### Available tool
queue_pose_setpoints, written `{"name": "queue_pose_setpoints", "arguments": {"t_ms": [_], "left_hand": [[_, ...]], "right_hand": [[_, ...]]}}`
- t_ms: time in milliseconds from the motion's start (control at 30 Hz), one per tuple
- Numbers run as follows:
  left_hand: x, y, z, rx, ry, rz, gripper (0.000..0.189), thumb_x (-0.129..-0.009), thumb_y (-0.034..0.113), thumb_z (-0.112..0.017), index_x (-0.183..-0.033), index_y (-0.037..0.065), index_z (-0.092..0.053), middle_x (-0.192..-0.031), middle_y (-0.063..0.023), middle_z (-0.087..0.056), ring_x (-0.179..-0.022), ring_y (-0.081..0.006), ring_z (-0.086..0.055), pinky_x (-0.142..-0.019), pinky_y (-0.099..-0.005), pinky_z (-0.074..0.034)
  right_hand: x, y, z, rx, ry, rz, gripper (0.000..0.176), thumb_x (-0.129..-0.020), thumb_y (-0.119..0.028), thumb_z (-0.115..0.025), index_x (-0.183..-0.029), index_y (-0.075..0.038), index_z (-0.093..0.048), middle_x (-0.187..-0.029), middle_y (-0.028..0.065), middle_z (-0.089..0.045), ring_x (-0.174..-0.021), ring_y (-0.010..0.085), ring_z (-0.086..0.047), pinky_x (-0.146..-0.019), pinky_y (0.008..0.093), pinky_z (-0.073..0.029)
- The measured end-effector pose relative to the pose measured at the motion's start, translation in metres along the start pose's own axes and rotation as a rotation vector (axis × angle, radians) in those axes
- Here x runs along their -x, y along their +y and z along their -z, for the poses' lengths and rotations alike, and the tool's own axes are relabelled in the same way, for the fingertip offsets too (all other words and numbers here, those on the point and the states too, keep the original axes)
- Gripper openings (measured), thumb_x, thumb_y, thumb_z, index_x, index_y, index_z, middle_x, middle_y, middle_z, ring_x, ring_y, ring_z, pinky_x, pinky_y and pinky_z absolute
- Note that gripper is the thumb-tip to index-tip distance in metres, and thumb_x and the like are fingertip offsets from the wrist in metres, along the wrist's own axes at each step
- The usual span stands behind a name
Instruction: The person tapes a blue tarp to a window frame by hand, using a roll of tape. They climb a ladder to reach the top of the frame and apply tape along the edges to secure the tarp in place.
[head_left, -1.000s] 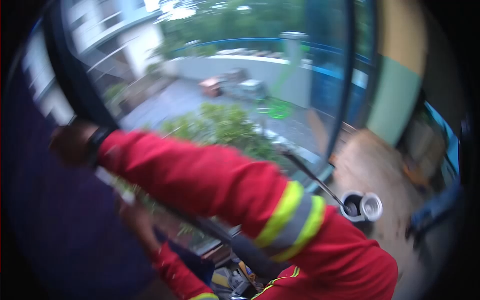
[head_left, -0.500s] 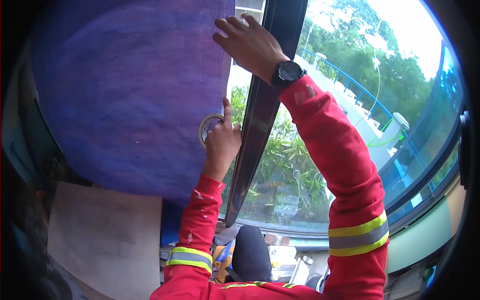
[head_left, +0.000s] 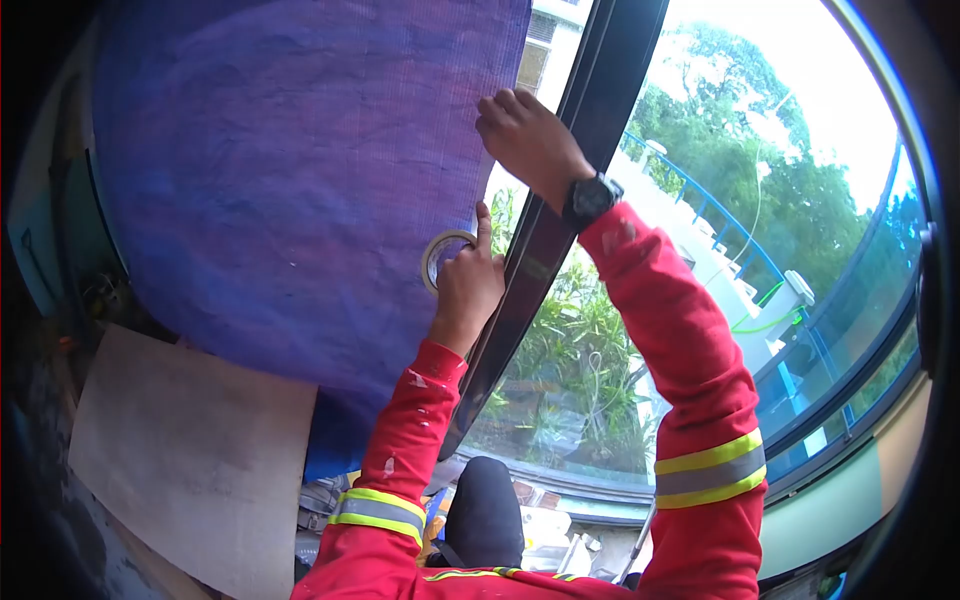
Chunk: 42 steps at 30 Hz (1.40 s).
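Observation:
A large purple-blue sheet [head_left: 300, 190] hangs over the glass at the left. My left hand [head_left: 470, 290] is at its right edge, with a roll of tape [head_left: 434, 262] held in the curled fingers and the index finger pointing up along the edge. Higher up, my right hand [head_left: 530, 140] rests at the same edge, its fingers curled together against the sheet. Whatever those fingertips may pinch is hidden. A dark watch [head_left: 592, 200] is on the right wrist.
A dark window frame post [head_left: 590, 120] runs diagonally beside the sheet. Glass on the right shows plants and a blue railing outside. A flat board [head_left: 190, 450] leans at the lower left. Assorted items lie on the floor around my knee [head_left: 485, 510].
My right hand has moved down along the sheet's edge, and its spread fingers have curled together. The view has shifted, so the sheet and left hand appear further right.

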<state>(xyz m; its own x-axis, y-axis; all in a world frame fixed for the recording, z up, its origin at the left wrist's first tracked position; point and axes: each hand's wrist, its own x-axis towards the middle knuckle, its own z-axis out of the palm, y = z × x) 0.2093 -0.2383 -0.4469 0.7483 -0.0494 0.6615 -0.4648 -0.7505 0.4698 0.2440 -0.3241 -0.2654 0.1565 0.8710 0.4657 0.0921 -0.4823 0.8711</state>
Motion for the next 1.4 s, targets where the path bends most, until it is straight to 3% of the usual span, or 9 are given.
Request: {"name": "queue_pose_setpoints", "arguments": {"t_ms": [33, 67, 167, 200, 433, 667, 867, 967, 1400], "left_hand": [[-0.001, 0.000, 0.000, -0.010, 0.012, -0.006, 0.082, -0.088, 0.023, -0.064, -0.154, 0.004, -0.018, -0.071, -0.0207, -0.067, -0.066, -0.0407, -0.068, -0.063, -0.0501, -0.056], [-0.001, 0.000, 0.000, -0.020, 0.022, -0.012, 0.082, -0.088, 0.023, -0.064, -0.154, 0.004, -0.018, -0.071, -0.0206, -0.067, -0.065, -0.0401, -0.068, -0.062, -0.0499, -0.056], [-0.001, -0.002, -0.005, -0.021, 0.046, -0.029, 0.082, -0.088, 0.023, -0.064, -0.154, 0.003, -0.019, -0.070, -0.0200, -0.067, -0.064, -0.0385, -0.068, -0.060, -0.0490, -0.056], [-0.001, -0.003, -0.007, -0.018, 0.053, -0.035, 0.082, -0.088, 0.023, -0.064, -0.153, 0.003, -0.019, -0.070, -0.0198, -0.067, -0.063, -0.0379, -0.068, -0.059, -0.0487, -0.056], [0.000, -0.004, -0.009, -0.002, 0.089, -0.052, 0.081, -0.087, 0.021, -0.064, -0.153, 0.002, -0.021, -0.069, -0.0189, -0.066, -0.061, -0.0379, -0.067, -0.057, -0.0486, -0.055], [-0.003, -0.006, -0.008, 0.017, 0.068, -0.042, 0.082, -0.085, 0.018, -0.063, -0.153, 0.004, -0.020, -0.072, -0.0197, -0.067, -0.063, -0.0404, -0.066, -0.061, -0.0511, -0.055], [-0.004, -0.005, -0.006, 0.048, 0.062, -0.024, 0.082, -0.085, 0.020, -0.064, -0.153, 0.005, -0.022, -0.071, -0.0201, -0.067, -0.065, -0.0407, -0.067, -0.062, -0.0512, -0.055], [-0.002, -0.004, -0.006, 0.025, 0.064, -0.026, 0.081, -0.085, 0.018, -0.064, -0.153, 0.004, -0.022, -0.070, -0.0194, -0.067, -0.063, -0.0401, -0.067, -0.061, -0.0512, -0.055], [-0.004, -0.002, -0.001, 0.052, 0.011, -0.005, 0.083, -0.087, 0.026, -0.066, -0.154, 0.006, -0.020, -0.071, -0.0237, -0.066, -0.066, -0.0418, -0.067, -0.062, -0.0510, -0.054]], "right_hand": [[0.005, -0.009, 0.004, 0.032, 0.019, -0.041, 0.010, -0.078, -0.011, -0.063, -0.084, -0.005, -0.068, -0.102, 0.0075, -0.062, -0.100, 0.0220, -0.057, -0.090, 0.0340, -0.047], [0.011, -0.023, 0.009, 0.132, -0.169, -0.103, 0.030, -0.085, -0.019, -0.059, -0.106, 0.000, -0.068, -0.120, 0.0146, -0.060, -0.117, 0.0291, -0.053, -0.104, 0.0395, -0.040], [0.034, -0.059, 0.018, 0.234, -0.262, -0.240, 0.051, -0.085, -0.022, -0.059, -0.129, 0.006, -0.056, -0.143, 0.0200, -0.046, -0.137, 0.0345, -0.038, -0.115, 0.0443, -0.030], [0.033, -0.066, 0.021, 0.223, -0.468, -0.278, 0.069, -0.089, -0.030, -0.056, -0.144, 0.007, -0.038, -0.153, 0.0237, -0.032, -0.147, 0.0353, -0.022, -0.120, 0.0481, -0.018], [0.022, -0.069, 0.019, 0.320, -0.577, -0.324, 0.070, -0.092, -0.033, -0.051, -0.147, 0.006, -0.032, -0.153, 0.0255, -0.032, -0.147, 0.0356, -0.023, -0.120, 0.0485, -0.016], [0.020, -0.062, 0.019, 0.294, -0.554, -0.361, 0.059, -0.092, -0.023, -0.050, -0.147, -0.003, -0.040, -0.159, 0.0141, -0.025, -0.150, 0.0285, -0.015, -0.117, 0.0540, -0.017], [0.023, -0.058, 0.008, 0.249, -0.501, -0.309, 0.065, -0.092, -0.024, -0.050, -0.151, -0.005, -0.031, -0.161, 0.0139, -0.020, -0.149, 0.0290, -0.017, -0.120, 0.0484, -0.016], [0.020, -0.062, 0.003, 0.411, -0.566, -0.293, 0.068, -0.093, -0.027, -0.051, -0.153, -0.005, -0.027, -0.161, 0.0141, -0.019, -0.149, 0.0293, -0.018, -0.121, 0.0466, -0.016], [0.037, -0.075, 0.014, 0.313, -0.572, -0.243, 0.071, -0.094, -0.038, -0.050, -0.151, -0.002, -0.030, -0.159, 0.0149, -0.024, -0.148, 0.0319, -0.019, -0.120, 0.0466, -0.016]]}}
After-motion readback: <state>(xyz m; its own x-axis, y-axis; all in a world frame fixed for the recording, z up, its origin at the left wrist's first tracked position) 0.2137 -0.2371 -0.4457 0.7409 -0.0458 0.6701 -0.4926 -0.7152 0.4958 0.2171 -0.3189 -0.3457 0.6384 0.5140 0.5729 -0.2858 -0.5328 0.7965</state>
